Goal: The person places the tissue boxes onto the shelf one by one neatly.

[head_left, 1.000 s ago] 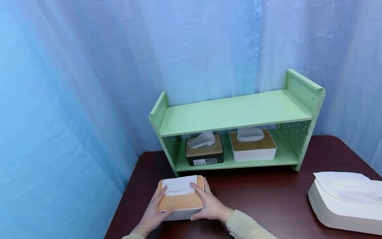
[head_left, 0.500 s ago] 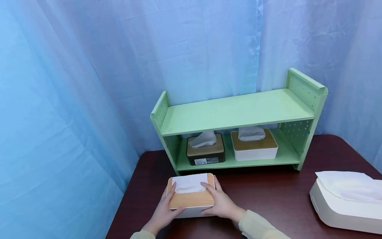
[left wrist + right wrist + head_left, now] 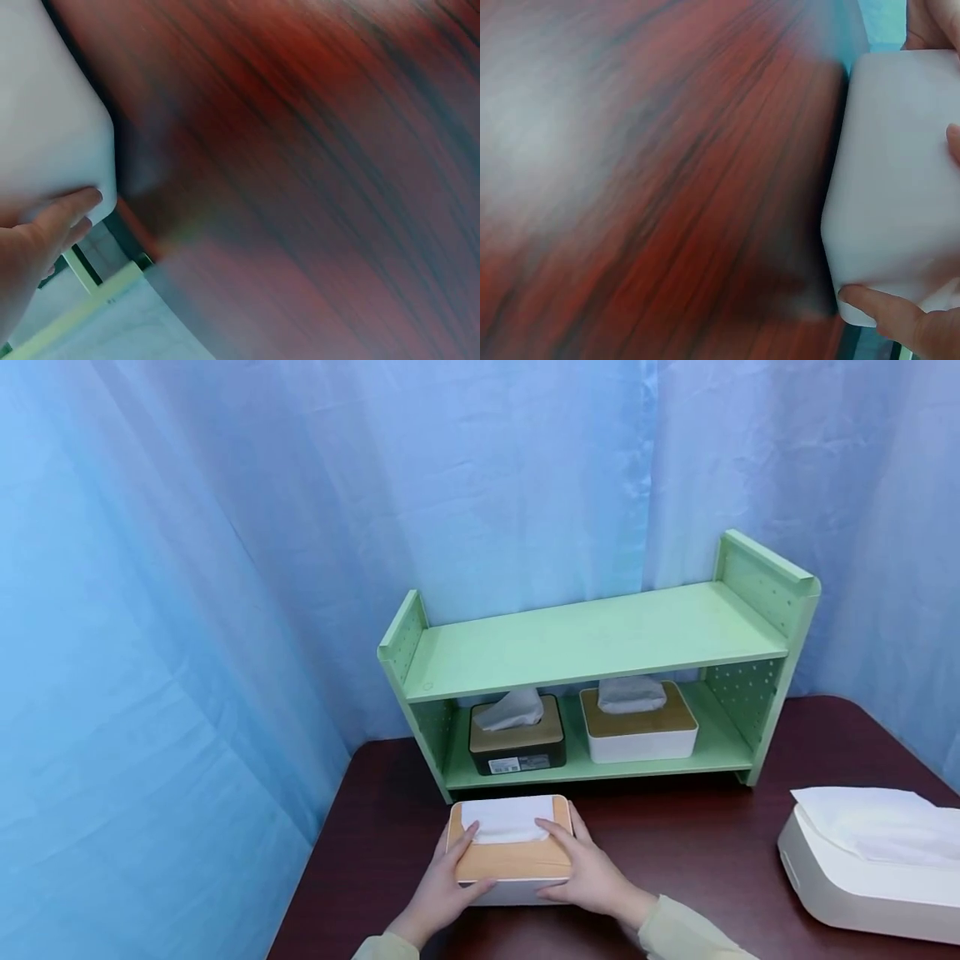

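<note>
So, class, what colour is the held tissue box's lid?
The lid is light orange-tan, clearest in the head view.

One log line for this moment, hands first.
left hand: grips tan-topped tissue box | right hand: grips it | green shelf, lower level: dark box, white box

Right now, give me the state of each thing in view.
Near box: held, tissue flat
Left hand: gripping near box
Right hand: gripping near box
Dark box: shelved, tissue sticking out
Shelved white box: tissue sticking out
Rightmost box: tissue draped on top
Green shelf: upright
</note>
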`<state>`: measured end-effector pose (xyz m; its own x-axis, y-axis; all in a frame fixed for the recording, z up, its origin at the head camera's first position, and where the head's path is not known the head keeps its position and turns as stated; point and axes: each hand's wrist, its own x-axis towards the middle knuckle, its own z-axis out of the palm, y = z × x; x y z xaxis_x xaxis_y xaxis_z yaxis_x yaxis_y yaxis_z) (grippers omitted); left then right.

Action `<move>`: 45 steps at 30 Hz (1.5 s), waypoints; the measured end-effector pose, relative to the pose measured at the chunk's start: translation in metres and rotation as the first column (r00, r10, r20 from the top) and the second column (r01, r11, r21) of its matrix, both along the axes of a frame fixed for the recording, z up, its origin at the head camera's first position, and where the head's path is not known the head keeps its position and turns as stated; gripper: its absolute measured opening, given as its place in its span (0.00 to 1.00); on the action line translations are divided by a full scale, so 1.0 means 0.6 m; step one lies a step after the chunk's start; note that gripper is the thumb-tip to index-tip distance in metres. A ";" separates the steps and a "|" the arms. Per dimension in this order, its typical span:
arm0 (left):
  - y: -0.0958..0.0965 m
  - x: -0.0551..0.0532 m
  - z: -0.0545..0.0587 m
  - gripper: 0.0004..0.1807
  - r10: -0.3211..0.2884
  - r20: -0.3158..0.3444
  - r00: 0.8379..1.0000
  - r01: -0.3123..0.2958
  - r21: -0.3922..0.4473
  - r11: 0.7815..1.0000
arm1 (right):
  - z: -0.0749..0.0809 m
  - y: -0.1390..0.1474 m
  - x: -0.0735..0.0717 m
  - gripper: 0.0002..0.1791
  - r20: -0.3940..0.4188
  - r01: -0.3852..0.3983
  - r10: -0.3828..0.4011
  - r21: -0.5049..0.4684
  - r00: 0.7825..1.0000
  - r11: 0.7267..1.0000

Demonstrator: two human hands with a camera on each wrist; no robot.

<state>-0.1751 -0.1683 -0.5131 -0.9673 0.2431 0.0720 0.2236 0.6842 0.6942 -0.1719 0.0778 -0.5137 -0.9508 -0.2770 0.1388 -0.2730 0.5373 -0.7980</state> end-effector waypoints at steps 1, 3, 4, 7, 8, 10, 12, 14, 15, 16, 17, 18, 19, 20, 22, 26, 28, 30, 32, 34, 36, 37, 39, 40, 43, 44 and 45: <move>0.005 -0.001 0.000 0.45 -0.006 -0.004 1.000 0.006 0.006 1.000 | 0.001 0.006 0.001 0.50 0.002 0.003 -0.003 0.004 1.000 1.000; 0.016 0.000 0.000 0.45 -0.012 0.000 1.000 0.012 0.015 1.000 | 0.002 0.017 0.002 0.50 0.007 0.016 -0.016 0.017 1.000 1.000; 0.022 0.000 0.000 0.45 -0.016 0.002 1.000 0.016 0.019 1.000 | 0.003 0.023 0.003 0.50 0.011 0.020 -0.021 0.020 1.000 1.000; 0.037 0.001 0.001 0.45 -0.025 -0.002 1.000 0.025 0.033 0.999 | 0.005 0.038 0.004 0.50 0.016 0.023 -0.024 0.029 1.000 0.999; 0.042 0.002 0.002 0.45 -0.025 0.000 1.000 0.025 0.035 0.999 | 0.005 0.043 0.003 0.50 0.015 0.023 -0.023 0.032 1.000 0.999; 0.052 0.004 0.003 0.45 -0.026 0.001 1.000 0.026 0.038 0.999 | 0.004 0.054 0.003 0.50 0.018 0.019 -0.020 0.032 1.000 0.999; 0.062 0.005 0.004 0.45 -0.027 0.002 1.000 0.027 0.035 0.999 | 0.002 0.063 0.003 0.50 0.022 0.016 -0.016 0.039 1.000 0.999; 0.070 0.007 0.005 0.45 -0.030 0.000 1.000 0.030 0.033 0.999 | 0.000 0.072 0.003 0.49 0.018 0.011 -0.012 0.048 1.000 0.999; 0.073 0.008 0.005 0.45 -0.032 -0.001 0.999 0.032 0.033 0.999 | -0.001 0.076 0.003 0.49 0.016 0.007 -0.008 0.049 1.000 0.999; 0.077 0.009 0.005 0.45 -0.036 -0.004 0.999 0.036 0.031 0.999 | -0.002 0.081 0.003 0.49 0.007 0.003 -0.003 0.050 1.000 0.999; 0.081 0.010 0.005 0.45 -0.038 -0.004 0.999 0.038 0.034 0.999 | -0.003 0.086 0.003 0.49 -0.001 -0.002 0.002 0.048 1.000 0.999; 0.085 0.011 0.006 0.45 -0.041 -0.002 0.999 0.041 0.036 0.998 | -0.004 0.090 0.004 0.49 -0.008 -0.006 0.007 0.045 1.000 0.999; 0.088 0.011 0.006 0.45 -0.044 -0.001 0.999 0.044 0.040 0.998 | -0.004 0.094 0.004 0.49 -0.013 -0.011 0.011 0.036 1.000 0.999; 0.091 0.012 0.006 0.45 -0.045 0.005 0.999 0.045 0.045 0.998 | -0.004 0.098 0.004 0.49 -0.016 -0.015 0.015 0.028 1.000 1.000; 0.095 0.013 0.006 0.45 -0.049 0.007 0.999 0.048 0.047 0.998 | -0.003 0.105 0.004 0.49 -0.021 -0.021 0.022 0.019 1.000 1.000; 0.100 0.016 0.007 0.44 -0.062 0.000 0.998 0.062 0.052 0.997 | -0.002 0.114 0.007 0.49 -0.021 -0.030 0.030 0.016 0.999 0.999; 0.102 0.018 0.007 0.44 -0.070 0.009 0.998 0.069 0.060 0.996 | -0.002 0.119 0.010 0.49 -0.024 -0.027 0.027 0.016 0.999 0.999; 0.107 0.019 0.007 0.44 -0.073 0.036 0.997 0.070 0.067 0.995 | -0.002 0.124 0.014 0.49 -0.028 -0.017 0.018 0.018 0.999 1.000; 0.111 0.021 0.007 0.44 -0.078 0.055 0.995 0.075 0.066 0.995 | -0.003 0.129 0.017 0.49 -0.028 -0.011 0.012 0.020 1.000 1.000; 0.115 0.025 0.007 0.45 -0.087 0.072 0.994 0.082 0.063 0.995 | -0.006 0.135 0.021 0.49 -0.027 -0.005 0.005 0.024 1.000 1.000; 0.118 0.028 0.007 0.45 -0.101 0.075 0.992 0.097 0.060 0.993 | -0.009 0.140 0.025 0.49 -0.029 0.002 -0.001 0.020 1.000 1.000; 0.120 0.029 0.007 0.46 -0.107 0.076 0.991 0.103 0.062 0.993 | -0.009 0.143 0.026 0.49 -0.031 0.004 -0.003 0.019 1.000 1.000; 0.121 0.030 0.007 0.45 -0.114 0.082 0.990 0.108 0.078 0.991 | -0.010 0.147 0.028 0.49 -0.041 0.005 -0.004 0.007 0.999 1.000; 0.121 0.029 0.007 0.45 -0.116 0.078 0.990 0.109 0.085 0.990 | -0.010 0.149 0.028 0.49 -0.050 0.007 -0.007 -0.001 0.999 1.000; 0.120 0.025 0.006 0.45 -0.115 0.063 0.991 0.108 0.111 0.988 | -0.008 0.153 0.026 0.48 -0.075 0.001 -0.002 -0.008 0.997 1.000; 0.119 0.023 0.006 0.44 -0.115 0.054 0.992 0.108 0.118 0.987 | -0.007 0.154 0.025 0.48 -0.079 0.001 -0.002 -0.012 0.997 1.000; 0.119 0.020 0.005 0.44 -0.116 0.042 0.992 0.110 0.122 0.986 | -0.006 0.154 0.024 0.48 -0.079 0.000 -0.001 -0.013 0.997 1.000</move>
